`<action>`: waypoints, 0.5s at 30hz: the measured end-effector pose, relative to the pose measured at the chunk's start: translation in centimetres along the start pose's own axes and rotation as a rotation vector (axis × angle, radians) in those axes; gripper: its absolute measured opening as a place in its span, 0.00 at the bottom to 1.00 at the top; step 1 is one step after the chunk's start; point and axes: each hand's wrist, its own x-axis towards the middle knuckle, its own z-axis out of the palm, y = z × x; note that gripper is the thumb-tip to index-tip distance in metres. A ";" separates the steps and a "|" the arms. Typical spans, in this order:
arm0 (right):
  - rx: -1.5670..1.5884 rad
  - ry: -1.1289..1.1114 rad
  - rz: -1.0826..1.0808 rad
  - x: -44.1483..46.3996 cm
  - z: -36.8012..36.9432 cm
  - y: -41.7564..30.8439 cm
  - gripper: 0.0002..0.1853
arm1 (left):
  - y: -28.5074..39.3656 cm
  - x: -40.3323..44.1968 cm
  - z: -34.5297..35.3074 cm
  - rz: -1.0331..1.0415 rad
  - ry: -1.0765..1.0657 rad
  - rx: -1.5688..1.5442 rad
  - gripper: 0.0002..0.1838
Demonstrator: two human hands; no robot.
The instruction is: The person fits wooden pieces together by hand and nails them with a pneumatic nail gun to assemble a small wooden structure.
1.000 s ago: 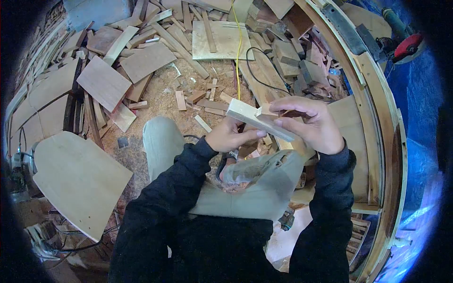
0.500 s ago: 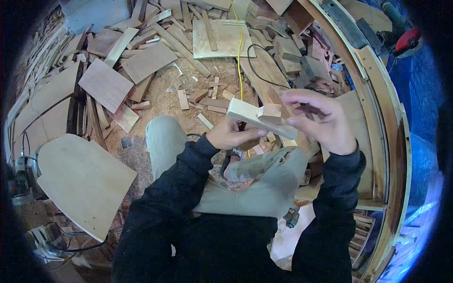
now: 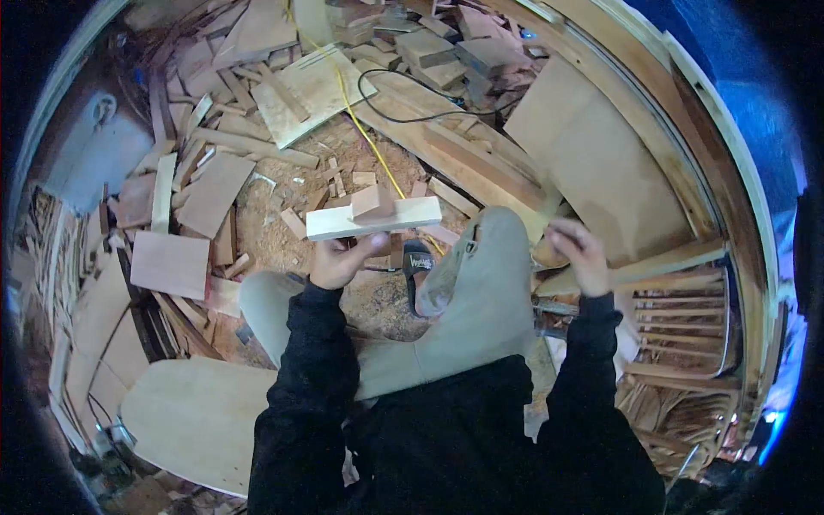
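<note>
My left hand (image 3: 342,260) is closed around a pale wooden bar (image 3: 330,224), held level over the floor between my knees. On the bar sits a small reddish-brown wood block (image 3: 372,202). The thumb lies along the bar's near side, while the other fingers are largely hidden beneath it. My right hand (image 3: 582,256) is apart from the bar, beyond my right knee. Its fingers are curled together, and whatever may be between them is too small or hidden to make out.
Sawdust and offcuts cover the floor. A yellow cord (image 3: 371,129) and a black cable (image 3: 403,116) run past a long plank (image 3: 489,163). A curved plywood panel (image 3: 197,416) lies at lower left. A slatted wooden piece (image 3: 678,318) stands at right.
My right hand has left the block and moved down and right, its fingers curling. My left hand has turned the bar level and shifted it left. The view has turned too.
</note>
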 end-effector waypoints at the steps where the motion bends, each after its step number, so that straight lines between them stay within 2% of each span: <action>1: 0.056 0.039 0.029 -1.8 -0.7 3.3 0.12 | -0.3 0.0 0.1 0.022 -0.002 -0.014 0.23; 3: 0.130 0.079 0.064 -5.6 -1.4 7.1 0.12 | -0.7 0.3 0.3 0.038 -0.024 -0.054 0.21; 5: 0.189 0.143 0.257 -8.2 -1.3 8.6 0.12 | -1.3 0.6 0.4 0.018 -0.027 -0.069 0.21; 8: 0.217 0.171 0.293 -9.8 -0.7 9.3 0.12 | -2.0 0.7 0.9 -0.049 -0.006 -0.112 0.20; 10: 0.117 0.184 0.239 -8.8 -0.1 7.8 0.11 | -2.2 1.1 1.2 -0.111 -0.016 -0.044 0.21; 12: 0.085 0.179 -0.017 -7.0 2.1 1.4 0.12 | -2.4 1.3 1.8 -0.106 -0.067 -0.004 0.21; 15: 0.108 0.053 -0.151 -3.6 5.9 -6.7 0.12 | -3.0 1.6 2.6 -0.120 -0.175 0.091 0.22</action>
